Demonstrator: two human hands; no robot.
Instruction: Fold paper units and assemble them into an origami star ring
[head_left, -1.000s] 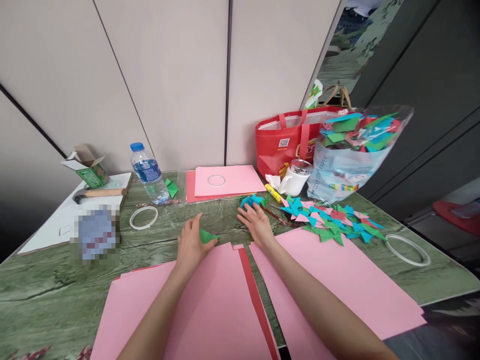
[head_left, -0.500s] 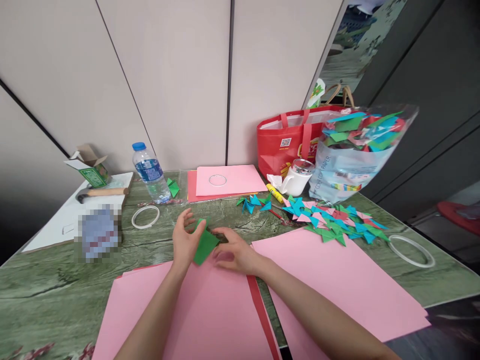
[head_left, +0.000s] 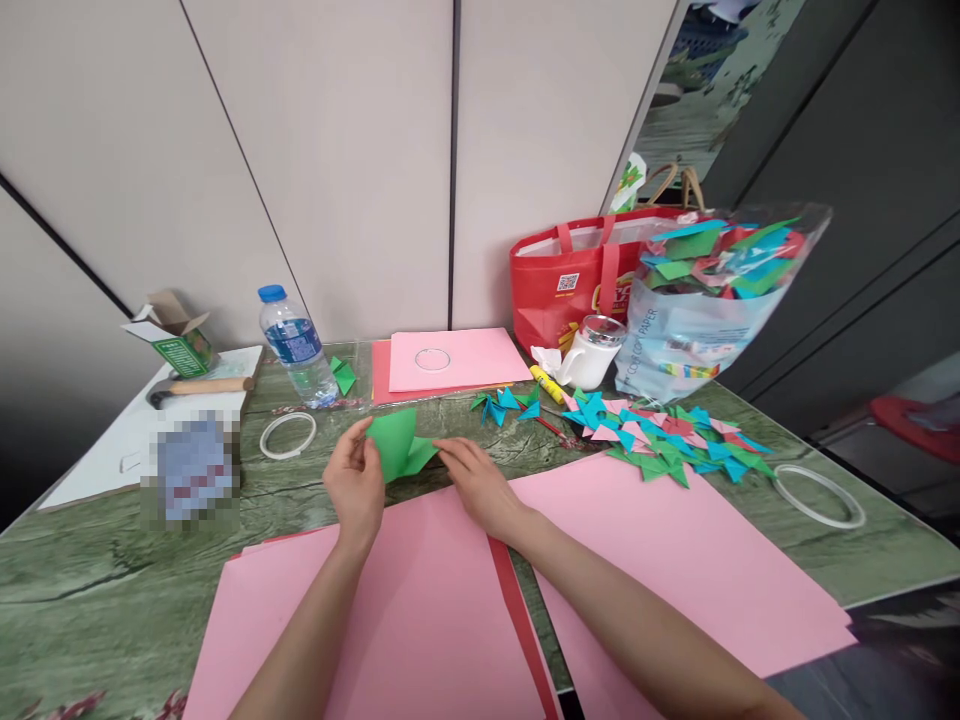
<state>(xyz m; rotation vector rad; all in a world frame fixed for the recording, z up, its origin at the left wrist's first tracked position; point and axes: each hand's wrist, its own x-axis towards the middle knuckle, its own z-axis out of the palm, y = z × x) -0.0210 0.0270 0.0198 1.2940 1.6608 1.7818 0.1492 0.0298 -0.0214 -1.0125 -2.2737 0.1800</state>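
Observation:
A piece of green folded paper (head_left: 395, 447) is held up between my two hands, above the far edge of a stack of pink paper (head_left: 420, 610). My left hand (head_left: 354, 480) pinches its left side, thumb in front. At its right corner, the fingertips of my right hand (head_left: 480, 487) close on the pointed end. One flap of the green paper stands up and another points to the right. A second pile of pink sheets (head_left: 675, 560) lies to the right, close to my right forearm.
Folded paper pieces (head_left: 667, 438) in several colours lie at the right, near a white ring (head_left: 819, 497). Behind stand a plastic bag (head_left: 690, 310), a red bag (head_left: 555, 300) and a white mug (head_left: 592, 355). A bottle (head_left: 300, 350), tape roll (head_left: 288, 436) and hammer (head_left: 202, 388) sit left.
The green paper has been lifted slightly and opened, so a flap now stands up. My right hand has moved from beside it onto its right corner; my left hand has shifted a little left.

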